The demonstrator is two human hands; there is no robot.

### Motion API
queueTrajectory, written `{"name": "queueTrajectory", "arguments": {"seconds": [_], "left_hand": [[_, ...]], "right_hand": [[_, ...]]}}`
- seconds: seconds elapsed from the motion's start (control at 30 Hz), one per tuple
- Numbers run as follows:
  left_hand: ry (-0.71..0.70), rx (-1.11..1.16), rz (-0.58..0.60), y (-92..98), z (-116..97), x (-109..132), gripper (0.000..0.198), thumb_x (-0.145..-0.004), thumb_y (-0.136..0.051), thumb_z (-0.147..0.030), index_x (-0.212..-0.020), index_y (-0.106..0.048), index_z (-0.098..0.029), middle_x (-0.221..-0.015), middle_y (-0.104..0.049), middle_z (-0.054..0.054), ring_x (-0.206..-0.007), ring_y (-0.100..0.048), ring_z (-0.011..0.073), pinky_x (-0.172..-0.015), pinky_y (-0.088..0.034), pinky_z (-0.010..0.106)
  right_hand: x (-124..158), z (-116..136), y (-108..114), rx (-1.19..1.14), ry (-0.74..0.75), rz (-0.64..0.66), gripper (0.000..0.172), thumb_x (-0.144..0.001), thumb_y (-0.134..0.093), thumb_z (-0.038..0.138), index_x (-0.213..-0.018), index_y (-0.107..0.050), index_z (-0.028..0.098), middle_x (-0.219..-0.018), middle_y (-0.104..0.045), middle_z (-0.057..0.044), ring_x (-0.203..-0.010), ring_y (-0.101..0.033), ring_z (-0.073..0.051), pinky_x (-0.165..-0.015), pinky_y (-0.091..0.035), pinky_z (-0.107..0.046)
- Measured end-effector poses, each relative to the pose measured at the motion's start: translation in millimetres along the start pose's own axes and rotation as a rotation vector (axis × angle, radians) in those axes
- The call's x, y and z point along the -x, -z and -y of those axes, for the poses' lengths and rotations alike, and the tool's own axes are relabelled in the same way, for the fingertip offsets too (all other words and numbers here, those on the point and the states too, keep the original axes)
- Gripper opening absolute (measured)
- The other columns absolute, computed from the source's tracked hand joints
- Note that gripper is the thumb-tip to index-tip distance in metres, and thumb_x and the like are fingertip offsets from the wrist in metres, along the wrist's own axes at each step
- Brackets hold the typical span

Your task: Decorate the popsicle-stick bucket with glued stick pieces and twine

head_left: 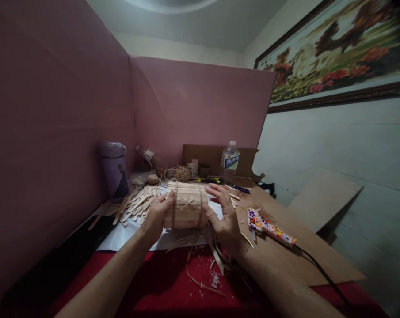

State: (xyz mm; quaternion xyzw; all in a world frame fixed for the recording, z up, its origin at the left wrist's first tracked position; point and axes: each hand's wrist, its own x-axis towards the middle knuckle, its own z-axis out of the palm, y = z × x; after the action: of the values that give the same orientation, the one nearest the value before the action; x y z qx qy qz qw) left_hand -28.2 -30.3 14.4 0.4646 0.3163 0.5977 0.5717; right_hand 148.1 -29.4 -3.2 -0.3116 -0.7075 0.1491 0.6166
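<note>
A barrel-shaped piece made of wooden craft sticks point(189, 212) is held up over the table, its axis lying crosswise. Two bands of twine run around it, and a small bow sits on its front. My left hand point(156, 214) grips its left end, thumb on the front. At the right end, my right hand point(224, 218) holds it with the thumb low and the fingers partly spread along the edge. The far side of the barrel and the fingertips behind it are hidden.
Loose craft sticks point(136, 205) are heaped at left beside a purple thermos point(114, 170). Twine balls point(181, 173), a yellow-black cutter point(209, 180) and a plastic bottle point(230, 161) stand behind. A flowered glue gun point(271, 227) lies on cardboard point(306, 260); twine and scraps litter the red cloth point(160, 282).
</note>
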Motion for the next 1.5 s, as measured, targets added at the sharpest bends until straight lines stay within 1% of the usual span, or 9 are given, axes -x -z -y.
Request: {"name": "queueTrajectory", "arguments": {"seconds": [0.1,0.4,0.67,0.83,1.03,1.1,1.23,1.37,1.5], "left_hand": [[0.0,-0.006,-0.002,-0.8,-0.3,0.3,0.046,-0.072,-0.066,-0.047,-0.096,-0.068,-0.008,-0.088,-0.073,0.014,-0.08,-0.068,0.0268,-0.064,-0.052,0.03],[-0.014,-0.001,0.019,-7.8,-2.1,3.4,0.036,-0.074,-0.066,-0.039,-0.094,-0.069,-0.009,-0.086,-0.073,0.012,-0.081,-0.068,0.0267,-0.071,-0.053,0.033],[-0.015,0.004,-0.015,-11.2,3.7,1.2,0.035,-0.074,-0.066,-0.04,-0.095,-0.068,-0.011,-0.086,-0.073,0.011,-0.081,-0.068,0.0253,-0.071,-0.053,0.033],[0.006,0.015,-0.049,-11.8,3.1,1.7,0.041,-0.073,-0.066,-0.044,-0.094,-0.067,-0.009,-0.084,-0.073,0.012,-0.079,-0.068,0.0263,-0.071,-0.053,0.034],[0.005,-0.009,-0.069,-11.0,2.2,1.9,0.042,-0.072,-0.066,-0.044,-0.094,-0.067,-0.008,-0.082,-0.073,0.012,-0.08,-0.069,0.0267,-0.071,-0.053,0.034],[0.005,-0.004,-0.053,-11.4,2.3,1.9,0.042,-0.073,-0.066,-0.044,-0.095,-0.067,-0.009,-0.083,-0.073,0.012,-0.081,-0.069,0.0268,-0.072,-0.053,0.034],[-0.016,0.001,-0.042,-10.8,3.5,0.7,0.043,-0.072,-0.067,-0.044,-0.096,-0.067,-0.009,-0.085,-0.073,0.013,-0.082,-0.068,0.0271,-0.073,-0.053,0.034],[-0.035,-0.002,-0.026,-8.2,6.2,-1.9,0.048,-0.072,-0.066,-0.047,-0.098,-0.067,-0.007,-0.088,-0.073,0.015,-0.084,-0.068,0.028,-0.074,-0.054,0.035],[-0.041,-0.014,0.0,-7.1,8.4,-2.3,0.044,-0.077,-0.062,-0.045,-0.1,-0.066,-0.008,-0.091,-0.072,0.014,-0.085,-0.067,0.027,-0.073,-0.053,0.034]], "right_hand": [[1.3,5.7,3.2,0.157,0.122,0.035,0.02,-0.081,-0.057,0.017,-0.1,-0.061,0.023,-0.117,-0.05,-0.008,-0.115,-0.045,-0.024,-0.1,-0.036,-0.043],[1.4,-3.7,1.1,0.249,0.179,0.01,0.014,-0.08,-0.058,0.014,-0.085,-0.064,0.025,-0.099,-0.053,-0.005,-0.097,-0.052,-0.022,-0.084,-0.043,-0.04],[-1.7,-2.5,-0.9,0.34,0.137,0.001,0.012,-0.083,-0.049,0.013,-0.077,-0.055,0.022,-0.092,-0.054,-0.006,-0.093,-0.05,-0.023,-0.083,-0.041,-0.041],[-7.9,-10.5,2.5,0.153,0.02,-0.176,0.012,-0.089,-0.043,0.023,-0.078,-0.048,0.021,-0.084,-0.054,-0.005,-0.083,-0.052,-0.021,-0.077,-0.042,-0.037],[-19.5,-15.5,16.6,-0.209,-0.17,-0.439,0.015,-0.092,-0.042,0.032,-0.08,-0.039,0.023,-0.057,-0.044,0.007,-0.046,-0.041,-0.011,-0.048,-0.036,-0.023],[-19.3,-15.4,18.8,-0.126,-0.147,-0.359,0.012,-0.091,-0.043,0.03,-0.081,-0.044,0.022,-0.058,-0.045,0.006,-0.049,-0.043,-0.012,-0.049,-0.036,-0.024],[-12.6,-12.0,15.2,0.139,0.004,-0.033,0.011,-0.088,-0.046,0.02,-0.085,-0.056,0.02,-0.074,-0.056,-0.001,-0.071,-0.053,-0.017,-0.065,-0.041,-0.029],[-8.4,-7.9,10.3,0.244,0.177,0.046,0.013,-0.083,-0.05,0.012,-0.086,-0.059,0.02,-0.083,-0.057,-0.004,-0.083,-0.052,-0.02,-0.074,-0.04,-0.032],[-7.9,-5.0,9.0,0.271,0.201,0.081,0.013,-0.083,-0.051,0.011,-0.088,-0.061,0.02,-0.084,-0.055,-0.004,-0.084,-0.051,-0.02,-0.075,-0.04,-0.032]]}}
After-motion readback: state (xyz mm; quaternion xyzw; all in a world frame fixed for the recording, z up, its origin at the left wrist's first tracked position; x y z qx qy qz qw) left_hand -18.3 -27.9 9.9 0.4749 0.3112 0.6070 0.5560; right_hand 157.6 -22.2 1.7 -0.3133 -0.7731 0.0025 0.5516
